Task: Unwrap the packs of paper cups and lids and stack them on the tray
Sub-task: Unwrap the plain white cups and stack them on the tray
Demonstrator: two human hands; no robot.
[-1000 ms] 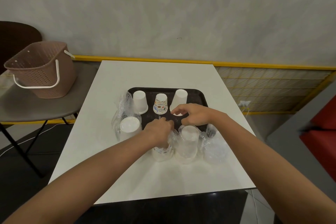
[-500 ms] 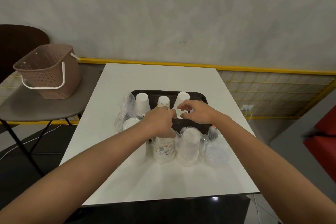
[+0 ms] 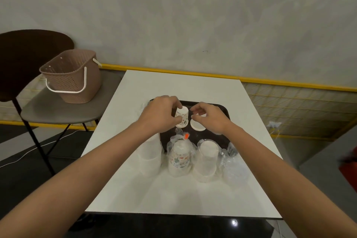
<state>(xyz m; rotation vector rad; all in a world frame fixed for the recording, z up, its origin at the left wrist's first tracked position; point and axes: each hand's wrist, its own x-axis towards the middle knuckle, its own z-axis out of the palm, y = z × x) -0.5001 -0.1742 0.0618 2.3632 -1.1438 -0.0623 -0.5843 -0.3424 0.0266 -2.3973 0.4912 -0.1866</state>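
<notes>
Whereas the left hand (image 3: 162,116) worked at the wrapped printed pack (image 3: 180,158) on the tabletop (image 3: 173,195) a second ago, it now grips a printed cup (image 3: 182,117) on the tray (image 3: 201,135): one more stacked, by appearance. Right hand (image 3: 209,119) hovers loosely curled, empty. No legible writing; pattern only.

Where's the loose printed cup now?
Head view, centre: the left hand grips the printed cup over the black tray, just behind the wrapped printed pack, with the right hand beside it.
</notes>
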